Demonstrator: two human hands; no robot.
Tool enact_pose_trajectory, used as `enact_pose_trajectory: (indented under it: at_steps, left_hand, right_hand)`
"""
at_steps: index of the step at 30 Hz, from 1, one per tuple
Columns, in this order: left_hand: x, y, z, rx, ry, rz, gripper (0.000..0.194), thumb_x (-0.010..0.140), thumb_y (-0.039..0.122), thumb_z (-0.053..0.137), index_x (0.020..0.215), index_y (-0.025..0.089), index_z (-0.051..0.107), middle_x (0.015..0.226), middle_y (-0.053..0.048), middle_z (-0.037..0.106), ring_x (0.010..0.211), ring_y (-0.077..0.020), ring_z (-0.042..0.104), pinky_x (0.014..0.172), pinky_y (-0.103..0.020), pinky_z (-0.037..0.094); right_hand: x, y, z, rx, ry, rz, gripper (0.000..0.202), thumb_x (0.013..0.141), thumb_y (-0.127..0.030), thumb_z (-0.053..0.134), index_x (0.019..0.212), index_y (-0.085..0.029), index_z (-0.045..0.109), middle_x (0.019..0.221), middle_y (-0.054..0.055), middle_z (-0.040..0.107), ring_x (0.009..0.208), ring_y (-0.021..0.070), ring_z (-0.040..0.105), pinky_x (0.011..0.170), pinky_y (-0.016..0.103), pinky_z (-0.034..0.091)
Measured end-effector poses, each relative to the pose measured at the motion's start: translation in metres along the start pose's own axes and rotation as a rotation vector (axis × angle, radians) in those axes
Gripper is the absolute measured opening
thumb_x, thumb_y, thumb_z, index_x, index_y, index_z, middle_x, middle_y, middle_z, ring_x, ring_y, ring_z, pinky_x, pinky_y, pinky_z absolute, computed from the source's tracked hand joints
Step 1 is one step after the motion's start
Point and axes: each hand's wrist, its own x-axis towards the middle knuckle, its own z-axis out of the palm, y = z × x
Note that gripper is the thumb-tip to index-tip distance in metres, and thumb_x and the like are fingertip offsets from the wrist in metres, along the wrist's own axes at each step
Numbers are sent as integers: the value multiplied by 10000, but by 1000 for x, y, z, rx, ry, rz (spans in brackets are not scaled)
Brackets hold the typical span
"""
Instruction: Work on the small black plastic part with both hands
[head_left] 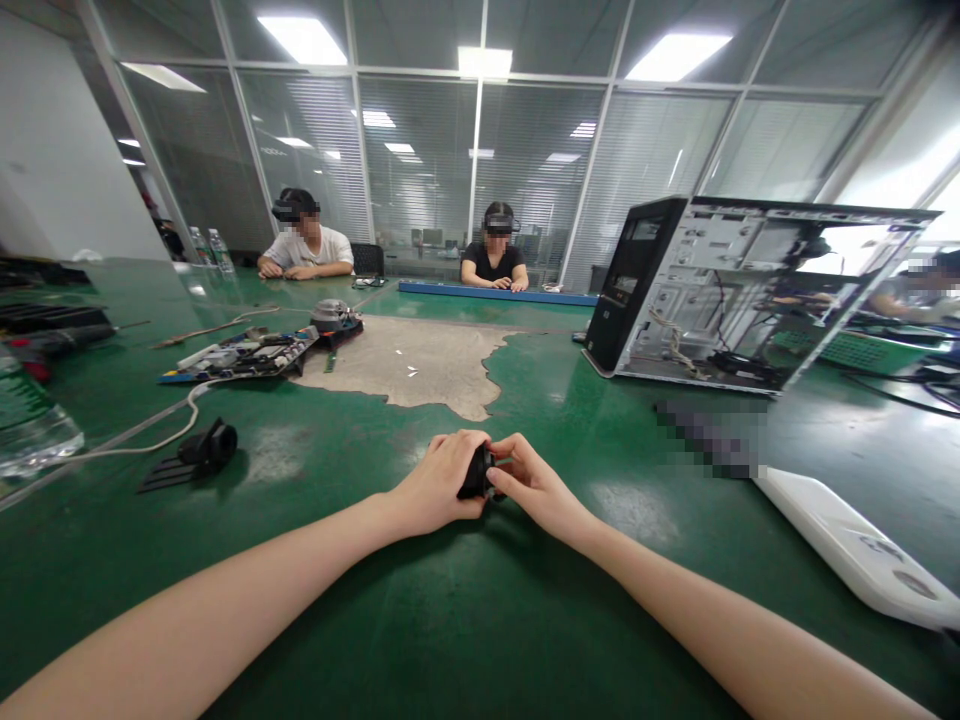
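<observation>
My left hand (442,480) is closed round a small black part (474,474) just above the green table. From the other side my right hand (529,477) pinches the right end of the same part between thumb and fingers. Much of the part is hidden by the fingers, and its exact kind cannot be made out. Off to the left, a black plastic piece with a round end and flat prongs (196,452) lies on the table.
A circuit board (247,352) and a ragged tan sheet (420,365) lie beyond my hands. An open computer case (720,300) stands at right, with a white slab-like device (847,540) nearer. A clear bottle (34,415) is at left. Two people sit opposite; another is far right.
</observation>
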Motion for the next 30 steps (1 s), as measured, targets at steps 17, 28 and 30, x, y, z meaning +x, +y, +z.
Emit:
enact_pose_trajectory:
  at_steps: [17, 28, 30]
  left_hand:
    - [0, 0, 0, 5, 2, 10, 567, 655, 202, 589, 1145, 209, 304, 1093, -66, 486, 1012, -229, 464, 880, -386, 330]
    - [0, 0, 0, 4, -11, 2, 568, 657, 207, 592, 1148, 210, 307, 1091, -69, 491, 1017, -240, 463, 872, -397, 335]
    - [0, 0, 1, 4, -7, 5, 578, 657, 204, 591, 1156, 209, 300, 1101, -71, 486, 1020, -240, 462, 875, -396, 333]
  right_hand:
    - [-1, -6, 0, -4, -13, 16, 194, 805, -326, 523, 952, -224, 448, 888, -2, 522, 812, 127, 550, 699, 270, 471]
    - [1, -1, 2, -26, 17, 28, 269, 818, -303, 497, 1060, -216, 419, 990, 42, 514, 840, 137, 542, 713, 293, 476]
    - [0, -1, 1, -36, 9, 25, 279, 821, -291, 491, 1080, -221, 416, 1016, 46, 507, 844, 137, 543, 726, 302, 476]
